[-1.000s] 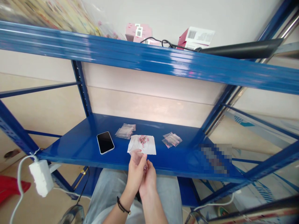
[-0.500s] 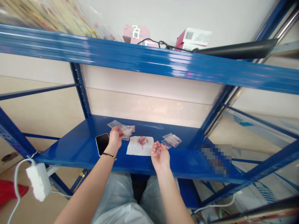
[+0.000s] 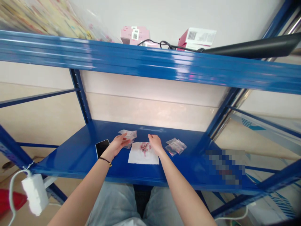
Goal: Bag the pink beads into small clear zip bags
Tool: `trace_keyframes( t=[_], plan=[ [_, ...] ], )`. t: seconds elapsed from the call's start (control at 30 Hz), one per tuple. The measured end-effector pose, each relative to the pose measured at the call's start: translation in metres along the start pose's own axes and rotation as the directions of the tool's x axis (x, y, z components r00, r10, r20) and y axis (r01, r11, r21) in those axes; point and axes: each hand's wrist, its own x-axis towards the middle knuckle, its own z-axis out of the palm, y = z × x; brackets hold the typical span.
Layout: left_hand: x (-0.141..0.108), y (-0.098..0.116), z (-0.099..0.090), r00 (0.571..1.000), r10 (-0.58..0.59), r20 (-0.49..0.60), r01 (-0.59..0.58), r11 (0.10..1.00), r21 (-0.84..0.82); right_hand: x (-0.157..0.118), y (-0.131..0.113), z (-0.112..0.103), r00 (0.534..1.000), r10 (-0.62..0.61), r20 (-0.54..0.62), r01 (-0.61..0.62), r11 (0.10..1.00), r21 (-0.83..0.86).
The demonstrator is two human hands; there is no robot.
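My left hand [image 3: 119,144] reaches over a pile of small clear zip bags [image 3: 131,135], with its fingers apart and touching or just above the top ones. My right hand [image 3: 155,143] is curled closed, back turned up, over the upper right corner of a white paper sheet [image 3: 141,158]. Small pink beads, which lay in that palm a moment earlier, are hidden inside its fingers. A loose cluster of pink and dark beads [image 3: 144,148] lies on the paper, just left of this hand. More small clear zip bags [image 3: 176,146], with some pink pieces in them, lie to the right.
A phone [image 3: 102,148] lies left of my left wrist on the blue shelf [image 3: 77,150]. The upper shelf beam [image 3: 150,62] crosses ahead, with pink boxes [image 3: 136,34], a white-and-red box [image 3: 197,37] and a black tube [image 3: 254,47] above it. A white power strip [image 3: 35,193] hangs at the left.
My right hand has turned over from palm up and closed, moving up and left to the paper. My left hand's fingers have spread, and the left bags have shifted slightly right.
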Motion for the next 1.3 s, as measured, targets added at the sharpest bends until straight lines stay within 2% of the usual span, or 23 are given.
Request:
trace_keyframes(
  t=[0.13,0.27,0.37,0.47,0.57,0.8,1.0,1.3],
  plan=[
    [-0.016,0.007,-0.013,0.995,0.1,0.007,-0.1,0.984,0.147,0.002,0.002,0.011,0.991,-0.116,0.062,0.13,0.927,-0.352],
    [-0.03,0.011,-0.018,0.981,0.181,0.066,-0.192,0.938,0.289,-0.003,0.003,0.024,0.967,-0.194,0.162,0.252,0.797,-0.549],
    [-0.04,0.009,-0.021,0.952,0.243,0.185,-0.303,0.821,0.484,-0.007,0.004,0.031,0.944,-0.255,0.21,0.33,0.703,-0.63],
    [-0.052,0.005,-0.023,0.905,0.276,0.324,-0.425,0.633,0.646,-0.009,0.004,0.035,0.925,-0.306,0.225,0.374,0.634,-0.677],
    [-0.065,0.002,-0.023,0.884,0.278,0.375,-0.467,0.574,0.673,-0.009,0.005,0.036,0.916,-0.334,0.22,0.386,0.591,-0.709],
    [-0.08,-0.012,-0.025,0.873,0.29,0.392,-0.488,0.509,0.709,-0.008,0.011,0.037,0.906,-0.379,0.188,0.384,0.55,-0.742],
    [-0.089,-0.026,-0.023,0.86,0.289,0.42,-0.509,0.522,0.684,-0.01,0.01,0.036,0.894,-0.415,0.171,0.39,0.53,-0.753],
    [-0.094,-0.034,-0.02,0.861,0.304,0.408,-0.509,0.507,0.696,-0.016,0.003,0.033,0.887,-0.438,0.144,0.383,0.528,-0.758]
  ],
)
